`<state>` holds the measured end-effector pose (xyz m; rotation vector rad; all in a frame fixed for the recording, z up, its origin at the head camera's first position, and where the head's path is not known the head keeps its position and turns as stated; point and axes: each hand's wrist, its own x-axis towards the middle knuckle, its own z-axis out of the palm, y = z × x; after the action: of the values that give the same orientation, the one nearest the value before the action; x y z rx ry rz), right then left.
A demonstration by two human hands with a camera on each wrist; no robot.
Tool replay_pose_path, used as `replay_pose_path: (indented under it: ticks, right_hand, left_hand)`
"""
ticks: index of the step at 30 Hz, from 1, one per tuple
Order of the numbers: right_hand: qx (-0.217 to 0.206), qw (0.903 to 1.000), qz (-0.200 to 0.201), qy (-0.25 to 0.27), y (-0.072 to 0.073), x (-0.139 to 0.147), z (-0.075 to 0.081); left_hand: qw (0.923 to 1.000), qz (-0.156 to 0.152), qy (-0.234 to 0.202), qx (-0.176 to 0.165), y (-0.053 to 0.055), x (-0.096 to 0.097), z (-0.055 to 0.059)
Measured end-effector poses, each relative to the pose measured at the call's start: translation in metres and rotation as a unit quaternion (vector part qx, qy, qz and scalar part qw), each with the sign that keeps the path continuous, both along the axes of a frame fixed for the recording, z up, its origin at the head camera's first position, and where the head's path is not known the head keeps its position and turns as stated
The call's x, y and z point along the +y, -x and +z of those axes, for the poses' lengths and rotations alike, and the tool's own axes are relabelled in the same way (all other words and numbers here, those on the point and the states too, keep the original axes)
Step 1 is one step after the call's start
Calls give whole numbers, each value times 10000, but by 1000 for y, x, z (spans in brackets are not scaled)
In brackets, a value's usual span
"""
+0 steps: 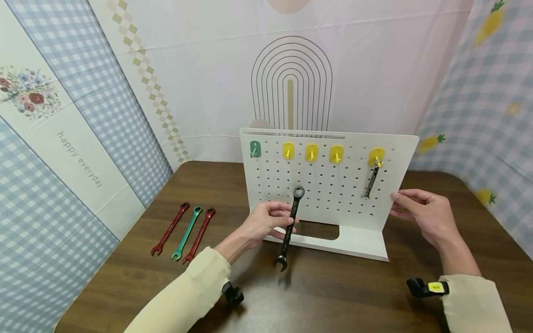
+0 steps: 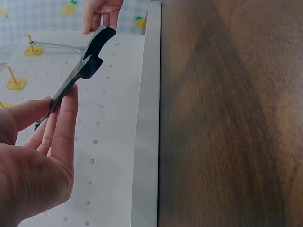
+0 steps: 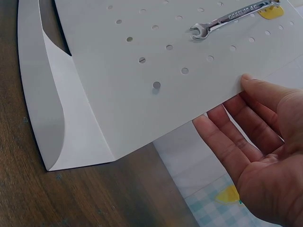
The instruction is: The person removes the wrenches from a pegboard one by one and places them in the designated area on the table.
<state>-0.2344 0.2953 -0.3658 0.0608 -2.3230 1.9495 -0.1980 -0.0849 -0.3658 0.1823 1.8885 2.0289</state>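
My left hand (image 1: 270, 219) pinches a black combination wrench (image 1: 289, 226) by its shaft, ring end up and open end down, in front of the white pegboard (image 1: 316, 194). At the board's right edge, my right hand (image 1: 429, 215) grips the panel between thumb and fingers, as the right wrist view also shows. A small silver wrench (image 1: 372, 181) hangs from the rightmost yellow hook (image 1: 376, 156). Three more yellow hooks, including the middle hook (image 1: 312, 152), and a green hook (image 1: 255, 149) at far left carry nothing.
Left of the board on the brown table (image 1: 137, 277) lie a red wrench (image 1: 170, 229), a green wrench (image 1: 186, 233) and another red wrench (image 1: 200, 236), side by side. The pegboard's base (image 1: 362, 243) extends toward me. Patterned cloth (image 1: 200, 69) hangs behind.
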Motion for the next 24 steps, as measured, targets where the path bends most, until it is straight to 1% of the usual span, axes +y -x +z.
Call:
replay_pose_path:
  ticks: [5, 10, 17, 24]
  right_hand:
    - [-6, 10000, -16, -84, 0, 0, 0]
    - [10, 10000, -20, -29, 1, 0, 0]
    - [83, 9988, 160, 446, 0, 1, -1]
    - [172, 9991, 133, 354, 2, 2, -3]
  left_hand:
    - [10000, -23, -17, 0, 0, -2, 0]
    - [10000, -27, -36, 46, -1, -3, -1]
    - [10000, -69, 69, 12, 0, -6, 0]
    - [9999, -99, 127, 45, 1, -10, -2]
